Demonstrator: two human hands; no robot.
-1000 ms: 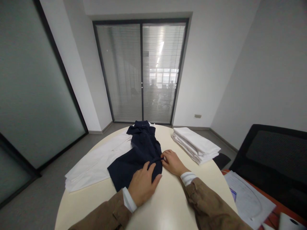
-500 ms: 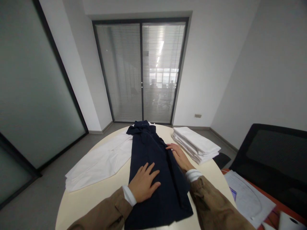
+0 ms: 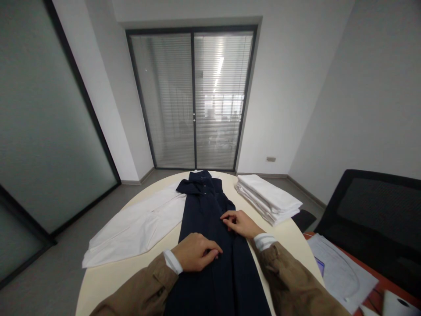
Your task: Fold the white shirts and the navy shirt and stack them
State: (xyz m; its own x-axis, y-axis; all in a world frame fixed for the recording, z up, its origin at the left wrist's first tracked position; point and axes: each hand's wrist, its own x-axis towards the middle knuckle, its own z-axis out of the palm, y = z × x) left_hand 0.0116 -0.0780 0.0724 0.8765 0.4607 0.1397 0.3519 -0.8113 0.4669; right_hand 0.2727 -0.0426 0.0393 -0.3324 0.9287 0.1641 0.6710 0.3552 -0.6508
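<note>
A navy shirt (image 3: 202,224) lies lengthwise on the round table (image 3: 108,285), its collar and small buttons at the far end. My left hand (image 3: 196,252) rests on the middle of it, fingers curled in and thumb and fingertips pinching the cloth. Slightly farther off, my right hand (image 3: 241,223) pinches the fabric near the right-hand fold. Left of the shirt a white garment (image 3: 134,224) is spread out, partly hidden beneath the navy cloth.
A stack of folded white cloths (image 3: 268,197) sits at the table's right edge. Beyond it are a black mesh chair (image 3: 375,215) and a reddish surface with papers (image 3: 342,263) and a cable. Glass doors with blinds (image 3: 194,96) stand behind the table.
Both hands went from spread fingers to pinching the navy cloth. My right hand came nearer. The shirt's far end shifted slightly right, and its near end reaches lower in view.
</note>
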